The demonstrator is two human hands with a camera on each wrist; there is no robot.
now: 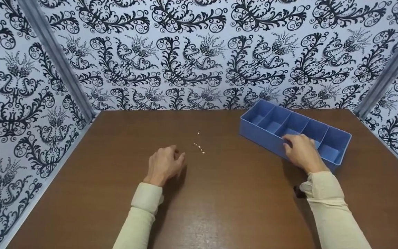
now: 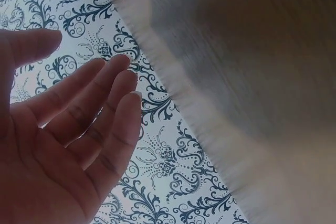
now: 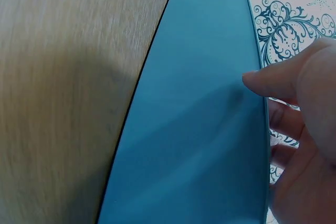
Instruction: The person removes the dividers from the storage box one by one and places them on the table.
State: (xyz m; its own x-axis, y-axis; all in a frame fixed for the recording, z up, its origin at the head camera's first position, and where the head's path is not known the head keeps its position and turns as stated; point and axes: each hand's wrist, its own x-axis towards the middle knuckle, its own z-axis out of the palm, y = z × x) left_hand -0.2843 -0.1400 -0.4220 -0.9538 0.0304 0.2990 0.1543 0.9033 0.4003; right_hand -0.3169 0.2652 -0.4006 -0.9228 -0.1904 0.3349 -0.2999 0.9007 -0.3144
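A blue compartment box [image 1: 264,136] stands at an angle on the right of the table, divided into several open sections. My right hand [image 1: 302,152] grips its near long wall; in the right wrist view the thumb [image 3: 257,81] lies on the outer face, while the other fingers reach over the rim to the inner side. Over the left middle of the table is my left hand [image 1: 164,164], holding nothing. Its fingers [image 2: 113,124] are relaxed and slightly bent, with the thumb apart.
Several tiny pale specks [image 1: 199,146] show on the brown table [image 1: 216,193], right of the left hand; I cannot tell what they are. Patterned walls [image 1: 192,58] border the table at the back and sides. A dark object [image 1: 300,192] sits under the right wrist.
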